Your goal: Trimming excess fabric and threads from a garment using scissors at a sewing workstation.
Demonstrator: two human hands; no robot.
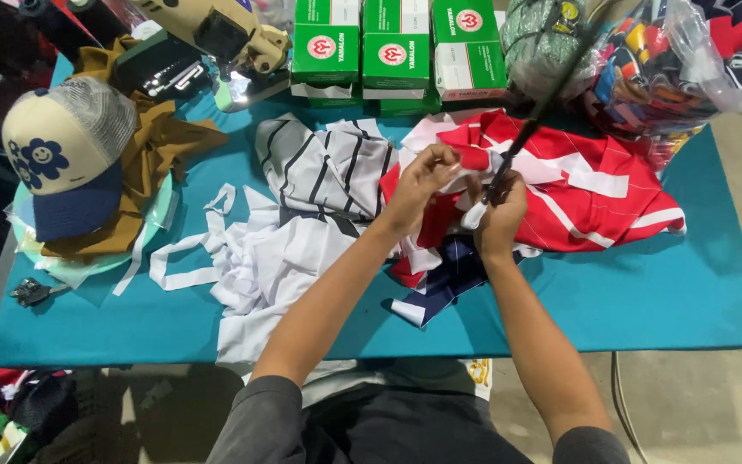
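Red-and-white fabric [594,185] lies bunched at the middle of the teal bench [689,292], and both hands work on its near edge. Left hand [421,185] pinches a fold shut in its grip; right hand [501,215] is closed around a dark scissor-like tool [532,120]. Striped grey cloth [324,167], white scraps [259,258], green boxes [397,51] and a cap [66,150] lie around.

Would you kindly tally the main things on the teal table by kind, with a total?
Green and white boxes: 6 showing, perhaps more behind
Caps: 1
Red and white fabric piles: 1, under both hands, left hand and right hand
Grey striped fabric pieces: 1
Brown cloths: 1
Total: 10
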